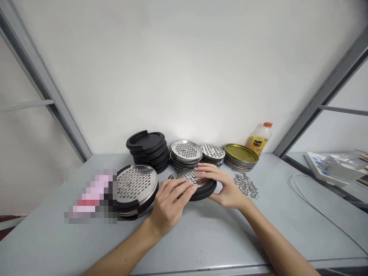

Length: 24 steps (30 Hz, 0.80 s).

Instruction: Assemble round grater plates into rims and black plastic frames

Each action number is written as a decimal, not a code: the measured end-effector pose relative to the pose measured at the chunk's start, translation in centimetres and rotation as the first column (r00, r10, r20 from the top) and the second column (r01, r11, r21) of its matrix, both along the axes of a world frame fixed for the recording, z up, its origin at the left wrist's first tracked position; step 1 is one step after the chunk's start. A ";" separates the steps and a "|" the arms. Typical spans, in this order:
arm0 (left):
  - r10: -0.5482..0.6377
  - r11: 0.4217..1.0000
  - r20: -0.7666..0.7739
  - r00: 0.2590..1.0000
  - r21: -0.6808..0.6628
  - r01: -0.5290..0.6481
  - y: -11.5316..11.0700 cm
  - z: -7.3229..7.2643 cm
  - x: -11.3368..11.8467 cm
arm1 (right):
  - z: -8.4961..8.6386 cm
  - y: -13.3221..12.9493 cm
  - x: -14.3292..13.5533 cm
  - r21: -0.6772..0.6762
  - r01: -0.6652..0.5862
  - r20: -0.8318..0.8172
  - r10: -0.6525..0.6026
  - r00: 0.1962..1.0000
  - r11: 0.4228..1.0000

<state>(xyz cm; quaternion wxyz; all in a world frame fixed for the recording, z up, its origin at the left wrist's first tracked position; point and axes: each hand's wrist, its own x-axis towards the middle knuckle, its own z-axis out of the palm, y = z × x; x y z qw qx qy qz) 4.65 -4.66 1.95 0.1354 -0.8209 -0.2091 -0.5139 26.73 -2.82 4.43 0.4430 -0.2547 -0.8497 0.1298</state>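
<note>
Between my hands a round metal grater plate in a black rim [202,190] is held slightly tilted above the table. My left hand [172,203] grips its near left side, fingers lying over the perforated face. On the right edge, my right hand [225,188] has its thumb below and its fingers across the top. Left of my left hand stands a stack of similar grater discs with black rims [137,186]. Behind the held piece are a stack of round metal grater plates [186,150] and smaller coarse grater discs [212,151].
Black plastic rings [149,143] are stacked at the back left. Gold-coloured round lids [241,153], a bottle with an orange cap [261,138] and a pile of small metal hooks or clips [246,185] lie rightward. A white cable [316,211] crosses the table's right side.
</note>
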 end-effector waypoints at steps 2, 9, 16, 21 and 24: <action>0.008 1.000 -0.019 1.000 0.002 -0.008 0.1 -0.2 0.1 | -0.2 0.0 -0.2 0.083 0.014 0.000 -0.014 1.000 0.996; 0.037 0.998 -0.027 0.999 -0.054 -0.038 0.3 -0.4 0.1 | -1.5 0.0 -0.4 0.171 0.047 0.004 -0.049 0.999 0.984; 0.064 0.996 0.116 0.991 -0.074 -0.056 0.2 0.7 -0.3 | -2.6 1.0 -0.3 -0.250 0.163 -0.253 -0.227 0.941 0.955; 0.043 0.986 0.146 0.988 -0.164 -0.018 -1.9 2.4 -2.4 | -2.7 1.8 -0.1 -0.440 0.053 -0.454 -0.273 0.848 0.896; 0.092 0.979 0.167 0.982 -0.196 -0.058 -3.3 3.2 -4.9 | -1.9 1.2 -0.7 -0.422 0.076 -0.486 -0.297 0.822 0.903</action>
